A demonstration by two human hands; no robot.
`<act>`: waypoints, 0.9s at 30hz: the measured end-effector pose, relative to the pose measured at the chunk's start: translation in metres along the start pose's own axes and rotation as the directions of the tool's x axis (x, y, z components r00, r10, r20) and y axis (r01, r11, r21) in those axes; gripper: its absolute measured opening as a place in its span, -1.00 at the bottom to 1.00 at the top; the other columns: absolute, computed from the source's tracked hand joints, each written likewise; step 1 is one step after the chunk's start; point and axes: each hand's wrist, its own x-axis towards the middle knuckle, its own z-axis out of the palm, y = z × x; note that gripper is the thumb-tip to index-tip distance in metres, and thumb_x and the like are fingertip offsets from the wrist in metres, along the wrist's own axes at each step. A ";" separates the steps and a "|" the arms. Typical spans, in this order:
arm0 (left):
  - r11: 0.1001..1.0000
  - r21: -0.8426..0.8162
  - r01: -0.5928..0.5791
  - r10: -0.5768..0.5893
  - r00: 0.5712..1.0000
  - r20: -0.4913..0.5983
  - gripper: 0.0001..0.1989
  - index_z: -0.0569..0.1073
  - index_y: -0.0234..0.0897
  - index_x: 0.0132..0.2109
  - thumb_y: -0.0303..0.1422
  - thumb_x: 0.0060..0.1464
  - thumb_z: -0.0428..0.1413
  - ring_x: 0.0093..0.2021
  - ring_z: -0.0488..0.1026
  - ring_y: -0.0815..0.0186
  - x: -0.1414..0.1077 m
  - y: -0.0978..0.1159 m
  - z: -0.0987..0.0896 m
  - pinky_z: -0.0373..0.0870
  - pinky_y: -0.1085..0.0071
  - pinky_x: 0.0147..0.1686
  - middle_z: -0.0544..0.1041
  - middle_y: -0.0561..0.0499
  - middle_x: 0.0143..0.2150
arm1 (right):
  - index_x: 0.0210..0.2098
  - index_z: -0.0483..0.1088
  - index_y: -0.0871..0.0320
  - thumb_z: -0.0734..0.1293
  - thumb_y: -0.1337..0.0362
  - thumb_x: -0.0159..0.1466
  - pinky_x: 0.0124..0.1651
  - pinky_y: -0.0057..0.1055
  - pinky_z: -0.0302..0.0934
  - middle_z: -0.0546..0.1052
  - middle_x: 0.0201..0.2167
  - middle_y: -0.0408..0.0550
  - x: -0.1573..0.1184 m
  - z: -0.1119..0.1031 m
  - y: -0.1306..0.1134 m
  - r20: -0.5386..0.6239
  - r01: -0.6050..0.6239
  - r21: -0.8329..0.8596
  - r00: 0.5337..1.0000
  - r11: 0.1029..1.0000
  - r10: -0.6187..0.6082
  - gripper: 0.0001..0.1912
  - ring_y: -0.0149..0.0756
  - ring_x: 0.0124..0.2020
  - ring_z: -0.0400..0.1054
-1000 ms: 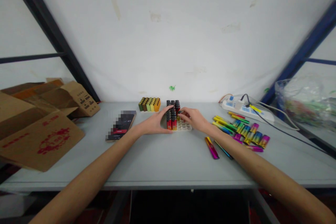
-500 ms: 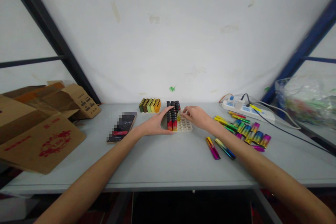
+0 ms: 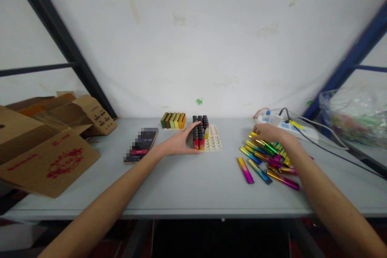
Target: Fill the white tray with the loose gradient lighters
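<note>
The left hand bends in a wide C around the left side of upright, black-topped red lighters; whether its fingertips grip them, I cannot tell. The right hand curls, partly closed, over a pile of shiny multicoloured cases; any hold is hidden. The lighters fill the left part of a white holed tray on the table.
</note>
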 end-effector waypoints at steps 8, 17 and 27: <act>1.000 -0.030 0.005 -0.005 1.000 0.005 0.14 -0.13 -0.08 0.52 0.06 0.01 0.33 0.44 0.18 -0.06 0.000 0.001 -0.001 0.11 0.09 0.41 0.11 -0.14 0.52 | -0.17 0.61 0.28 0.20 0.21 0.44 -0.24 -0.37 0.21 0.67 -0.23 0.18 -0.003 -0.001 -0.015 -0.089 0.093 -0.037 0.991 0.995 -0.096 -0.62 -0.14 -0.27 0.54; 1.000 -0.029 -0.001 0.001 1.000 0.000 0.14 -0.14 -0.07 0.52 0.06 0.00 0.32 0.46 0.14 -0.06 0.001 0.000 0.000 0.10 0.07 0.41 0.09 -0.12 0.53 | -0.07 0.45 0.24 0.14 0.18 0.49 -0.20 -0.42 0.27 0.65 -0.27 0.13 -0.010 -0.007 -0.028 -0.355 0.173 0.268 0.932 0.948 -0.070 -0.68 -0.19 -0.25 0.54; 0.999 -0.007 -0.038 0.038 0.999 -0.024 0.13 -0.11 -0.11 0.52 0.06 0.01 0.32 0.45 0.18 -0.02 0.000 0.000 0.000 0.12 0.13 0.41 0.13 -0.14 0.51 | 0.29 0.30 0.15 0.13 -0.05 0.46 -0.47 -0.49 0.21 0.40 -0.43 -0.15 -0.025 -0.028 -0.096 -0.362 0.435 0.651 0.898 0.622 -0.249 -0.43 -0.39 -0.50 0.26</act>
